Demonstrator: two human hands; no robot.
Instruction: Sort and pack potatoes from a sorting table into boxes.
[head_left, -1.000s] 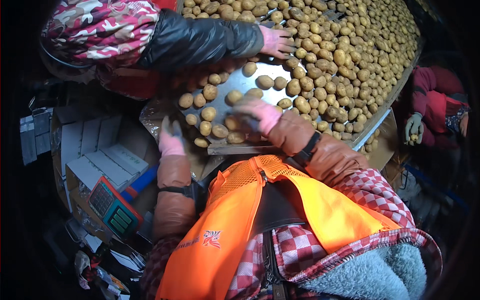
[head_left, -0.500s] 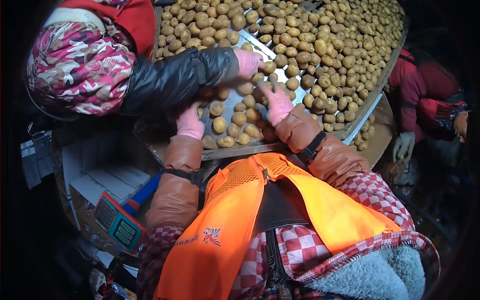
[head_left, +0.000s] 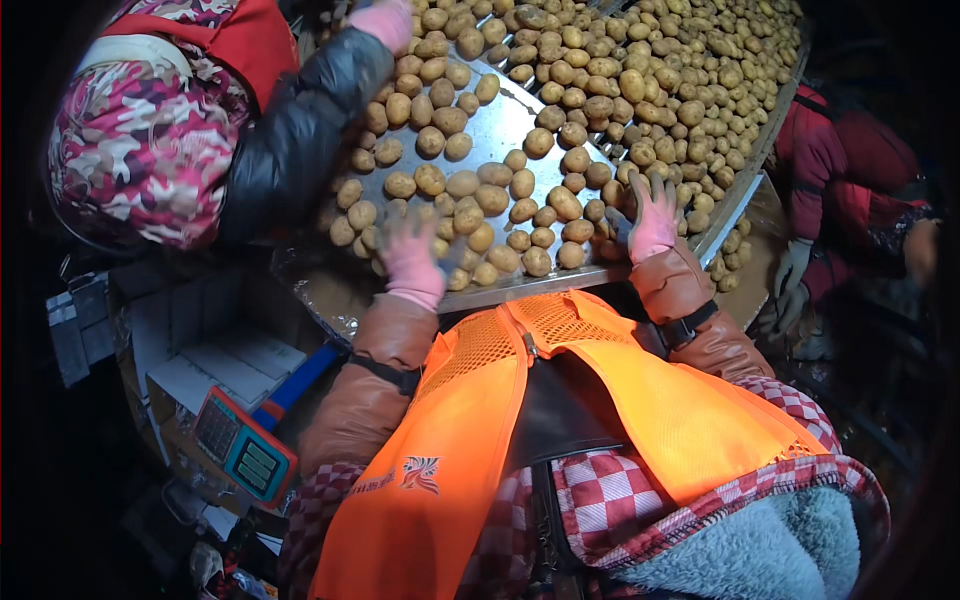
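Loose potatoes point(head_left: 491, 200) lie between my left hand point(head_left: 414, 262) and right hand point(head_left: 655, 222) — the left among them. Both grips have fingers spread.

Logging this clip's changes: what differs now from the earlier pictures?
The right hand moved rightward, the left hand slightly right; the co-worker's gloved hand drew back to the upper left. More potatoes lie on the near part of the metal surface. The red-and-teal device remains at lower left.
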